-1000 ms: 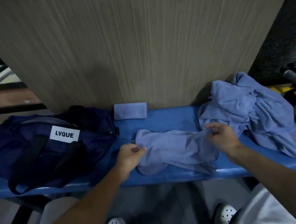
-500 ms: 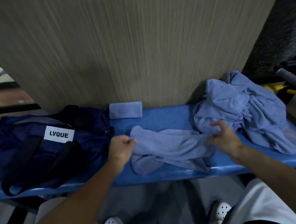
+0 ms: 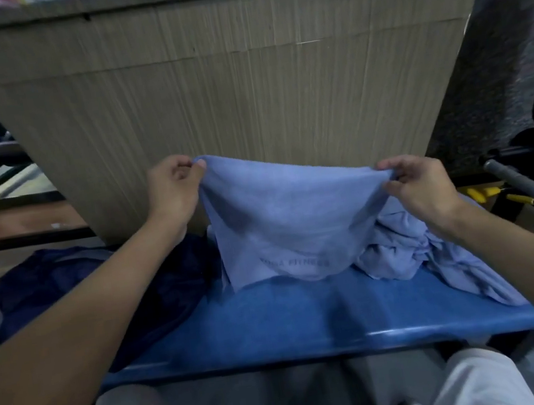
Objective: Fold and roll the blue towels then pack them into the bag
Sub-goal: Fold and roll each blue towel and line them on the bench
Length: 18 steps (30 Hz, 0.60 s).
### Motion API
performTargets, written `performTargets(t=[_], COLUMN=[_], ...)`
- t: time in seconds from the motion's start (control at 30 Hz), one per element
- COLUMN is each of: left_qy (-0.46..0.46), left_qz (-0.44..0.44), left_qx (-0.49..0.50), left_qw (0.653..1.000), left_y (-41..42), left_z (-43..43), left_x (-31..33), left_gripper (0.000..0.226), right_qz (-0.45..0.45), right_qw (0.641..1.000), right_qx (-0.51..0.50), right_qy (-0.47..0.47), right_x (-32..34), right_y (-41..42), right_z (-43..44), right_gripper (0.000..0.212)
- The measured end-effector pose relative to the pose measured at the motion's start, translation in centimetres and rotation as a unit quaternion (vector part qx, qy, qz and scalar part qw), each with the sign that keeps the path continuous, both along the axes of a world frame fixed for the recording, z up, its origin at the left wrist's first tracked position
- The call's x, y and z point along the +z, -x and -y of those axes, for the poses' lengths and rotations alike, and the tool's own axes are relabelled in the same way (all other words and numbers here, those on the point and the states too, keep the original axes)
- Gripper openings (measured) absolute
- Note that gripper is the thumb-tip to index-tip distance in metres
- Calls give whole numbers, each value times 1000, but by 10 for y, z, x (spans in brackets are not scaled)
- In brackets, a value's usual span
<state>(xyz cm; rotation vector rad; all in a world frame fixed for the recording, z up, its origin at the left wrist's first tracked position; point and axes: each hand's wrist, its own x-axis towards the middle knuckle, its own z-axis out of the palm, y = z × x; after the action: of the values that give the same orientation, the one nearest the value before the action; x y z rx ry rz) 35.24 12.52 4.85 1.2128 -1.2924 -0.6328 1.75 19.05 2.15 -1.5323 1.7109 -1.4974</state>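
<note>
Nearest: pale trousers (image 3: 475, 379) at the bottom edge. Next the blue worktop (image 3: 312, 330). Above it hangs one blue towel (image 3: 288, 213), held up by its 2 top corners. Lower hem is just off or brushing the worktop, can't tell which. Printed lettering near the hem, only partly legible.

Left grip (image 3: 171, 196) pinches the top-left corner btwn thumb & fingers. Right grip (image 3: 421, 186) pinches the top-right corner the same way. Top edge sags btwn them.

To the left, a dark navy bag (image 3: 46, 290) on the worktop, partly hidden by the left forearm; opening not visible. To the right, a heap of more blue towels (image 3: 414, 249), crumpled, against the held one's lower right. Behind all: wood-grain panel (image 3: 241, 84).

Handling, my guess: thin, soft, light cloth w/ no stiffness. It drapes & won't hold a fold unless laid flat & pressed. Not slippery, not fragile. Best hold = corners or hem edge, cloth pulled taut. For rolling, flat palms across the full width so the roll doesn't cone. Step in hand looks like spreading it out for the 1st fold.
</note>
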Motion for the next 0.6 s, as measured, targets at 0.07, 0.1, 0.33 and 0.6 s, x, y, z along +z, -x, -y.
performTargets(t=[0.07,0.1,0.33,0.6], left_qy=[2,-3,-58,-71], left_qz=[11,16,-1,-46], left_qx=[-12,-17,-47,-34], left_qw=[1000,1000,997,996], left_y=[-1,-1,1,1], left_z=[-3,-4,-13,-12], left_x=[6,7,3,-5], left_gripper=[14,15,15,13], right_qz=[8,14,45,144], right_qw=[1000,1000,998,987], right_qx=[-3,-7,-42,-5], right_qy=[6,7,12,-77], right_x=[6,9,10,4], right_y=[2,2,11,10], right_z=[-2,-3,-11,-10], right_gripper=[25,21,12,27])
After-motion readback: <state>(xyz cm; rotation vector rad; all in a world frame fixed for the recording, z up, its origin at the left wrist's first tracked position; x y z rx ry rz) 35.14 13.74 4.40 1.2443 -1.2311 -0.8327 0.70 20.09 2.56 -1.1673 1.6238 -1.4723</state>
